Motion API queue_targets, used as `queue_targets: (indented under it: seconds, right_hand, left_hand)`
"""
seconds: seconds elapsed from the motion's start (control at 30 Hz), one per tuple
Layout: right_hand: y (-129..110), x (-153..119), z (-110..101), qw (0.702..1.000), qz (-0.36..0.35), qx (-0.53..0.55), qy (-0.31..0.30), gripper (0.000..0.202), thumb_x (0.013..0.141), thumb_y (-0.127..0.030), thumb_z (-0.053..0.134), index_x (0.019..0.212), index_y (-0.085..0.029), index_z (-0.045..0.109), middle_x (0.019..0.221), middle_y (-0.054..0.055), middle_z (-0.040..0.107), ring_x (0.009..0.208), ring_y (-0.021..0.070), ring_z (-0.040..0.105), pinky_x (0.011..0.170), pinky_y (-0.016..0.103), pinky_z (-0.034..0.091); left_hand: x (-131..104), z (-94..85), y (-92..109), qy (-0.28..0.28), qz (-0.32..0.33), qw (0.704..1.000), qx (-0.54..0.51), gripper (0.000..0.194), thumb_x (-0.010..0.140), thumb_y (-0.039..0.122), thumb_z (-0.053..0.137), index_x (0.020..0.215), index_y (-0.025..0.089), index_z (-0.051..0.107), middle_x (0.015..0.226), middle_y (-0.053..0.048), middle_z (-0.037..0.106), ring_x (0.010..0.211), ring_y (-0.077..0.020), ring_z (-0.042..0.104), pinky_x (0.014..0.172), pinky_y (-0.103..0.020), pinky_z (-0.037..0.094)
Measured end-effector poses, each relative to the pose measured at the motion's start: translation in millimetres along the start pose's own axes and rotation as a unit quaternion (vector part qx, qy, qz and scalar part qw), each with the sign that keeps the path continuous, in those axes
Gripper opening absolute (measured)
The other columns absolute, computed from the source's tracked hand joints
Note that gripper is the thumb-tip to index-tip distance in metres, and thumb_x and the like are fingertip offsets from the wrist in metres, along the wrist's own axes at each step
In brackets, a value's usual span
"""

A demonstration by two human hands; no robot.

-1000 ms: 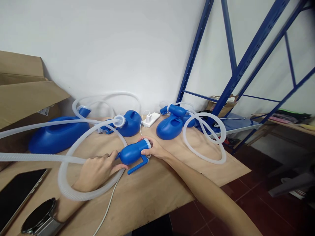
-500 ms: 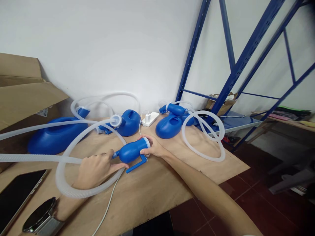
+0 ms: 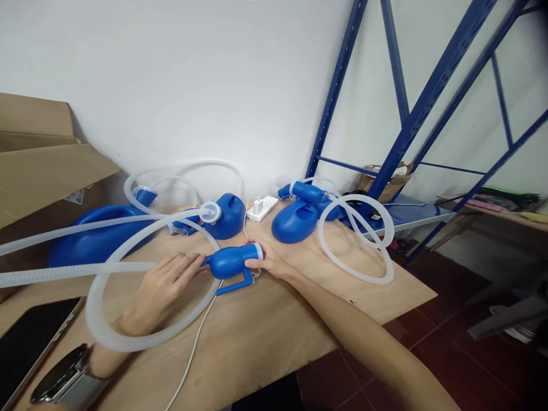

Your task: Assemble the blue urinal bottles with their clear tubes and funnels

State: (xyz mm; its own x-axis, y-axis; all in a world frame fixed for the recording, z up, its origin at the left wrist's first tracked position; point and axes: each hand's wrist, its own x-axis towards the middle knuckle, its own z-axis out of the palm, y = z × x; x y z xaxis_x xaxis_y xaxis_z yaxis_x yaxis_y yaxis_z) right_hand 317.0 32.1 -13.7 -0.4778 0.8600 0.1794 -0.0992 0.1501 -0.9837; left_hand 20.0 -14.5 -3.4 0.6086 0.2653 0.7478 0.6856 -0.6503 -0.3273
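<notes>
My right hand (image 3: 266,258) wraps round the white-rimmed end of a blue urinal cup (image 3: 231,261), which lies on its side just above the table. Its blue lid strap (image 3: 233,287) hangs along the near side. My left hand (image 3: 165,285), with a watch on the wrist, pinches the translucent corrugated hose (image 3: 92,311) where it meets the cup's narrow nozzle (image 3: 206,260). The fingers cover most of that joint. The hose loops round my left forearm. Behind the cup stands a blue urinal bottle (image 3: 231,214) with a hose at its white-collared mouth (image 3: 210,212).
Another blue bottle (image 3: 92,234) lies by an open cardboard box (image 3: 38,165) at left. More blue bottles (image 3: 294,221) and a coiled hose (image 3: 387,251) are at right. A phone (image 3: 36,342), a white power strip (image 3: 263,208) and a cable (image 3: 192,348) lie on the wooden table (image 3: 274,337).
My left hand's fingers have straightened along the hose end, and its thumb has left the lid strap. The cup has turned slightly and shifted a little to the right. The hose loop has widened.
</notes>
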Motion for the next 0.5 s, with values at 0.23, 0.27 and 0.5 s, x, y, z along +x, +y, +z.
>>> queue_targets:
  seconds: [0.23, 0.27, 0.5]
  right_hand:
    - [-2, -2, 2, 0.999, 0.021, 0.008, -0.044, 0.065, 0.067, -0.045, 0.094, 0.116, -0.024, 0.057, 0.091, -0.004, 0.058, 0.069, 0.0104, 0.056, 0.06, 0.022, 0.048]
    - [-2, -3, 1, 0.999, 0.022, 0.015, -0.047, 0.065, 0.068, -0.045, 0.094, 0.116, -0.024, 0.056, 0.091, -0.004, 0.057, 0.067, 0.01, 0.055, 0.058, 0.022, 0.048]
    - [5, -4, -10, 0.998, 0.008, 0.028, -0.061, 0.069, 0.065, -0.044, 0.097, 0.116, -0.024, 0.055, 0.092, -0.003, 0.059, 0.071, 0.0111, 0.058, 0.06, 0.021, 0.05]
  left_hand:
    - [-7, -3.0, 7, -0.135, -0.078, 0.986, 0.051, 0.046, 0.108, 0.052, 0.042, 0.097, 0.021, 0.074, 0.068, -0.008, 0.07, 0.064, -0.0252, 0.069, 0.056, -0.034, 0.041]
    - [-6, -4.9, 9, -0.143, -0.086, 0.985, 0.053, 0.051, 0.108, 0.055, 0.039, 0.09, 0.022, 0.073, 0.065, -0.008, 0.068, 0.062, -0.0253, 0.068, 0.055, -0.034, 0.038]
    - [1, -13.3, 10, -0.173, -0.228, 0.953, 0.101, 0.068, 0.092, 0.084, 0.043, 0.068, 0.023, 0.06, 0.049, -0.009, 0.059, 0.043, -0.0251, 0.054, 0.051, -0.032, 0.015]
